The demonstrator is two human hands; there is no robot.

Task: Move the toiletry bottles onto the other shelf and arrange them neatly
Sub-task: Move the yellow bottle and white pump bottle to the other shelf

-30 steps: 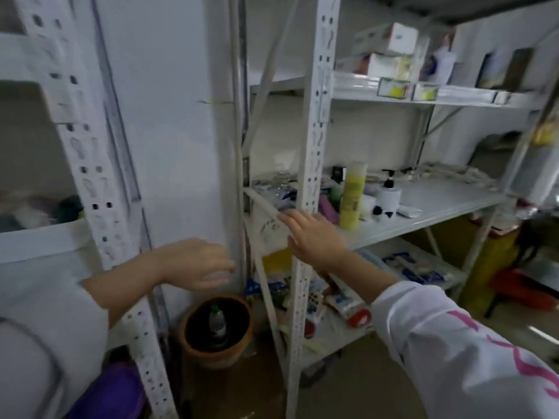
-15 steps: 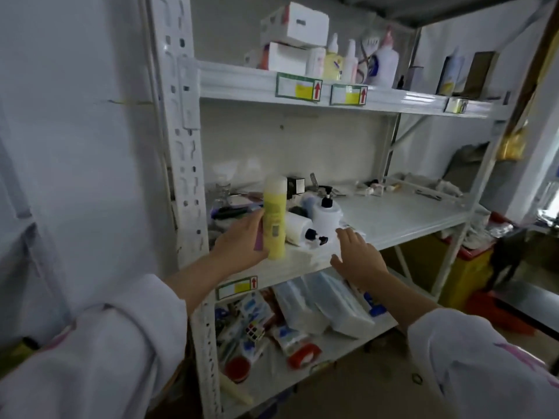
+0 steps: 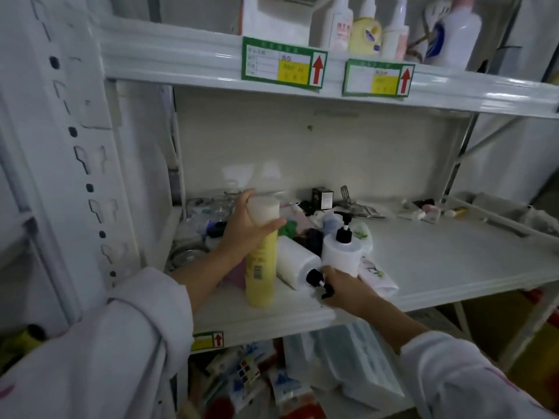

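A tall yellow bottle (image 3: 261, 267) with a white cap stands upright near the front of the middle shelf (image 3: 453, 267). My left hand (image 3: 246, 228) is wrapped around its upper part. Right of it a white pump bottle (image 3: 295, 263) lies on its side, black pump pointing at me. Behind that an upright white pump bottle (image 3: 341, 252) stands. My right hand (image 3: 344, 290) rests at the base of these two, fingers touching the lying bottle's pump; whether it grips is unclear. Several more bottles (image 3: 366, 34) stand on the top shelf (image 3: 187, 60).
A white shelf post (image 3: 75, 146) rises at the left. Glass jars (image 3: 211, 213), cloths and small clutter crowd the shelf's back left; small items (image 3: 423, 211) lie at the back right. A folded white cloth (image 3: 378, 275) lies by the pump bottles. Packets fill the lower shelf (image 3: 348, 373).
The view has swung from the left rack and closed in on the middle shelf. My left hand has taken hold of the yellow bottle. My right hand has reached the lying pump bottle.
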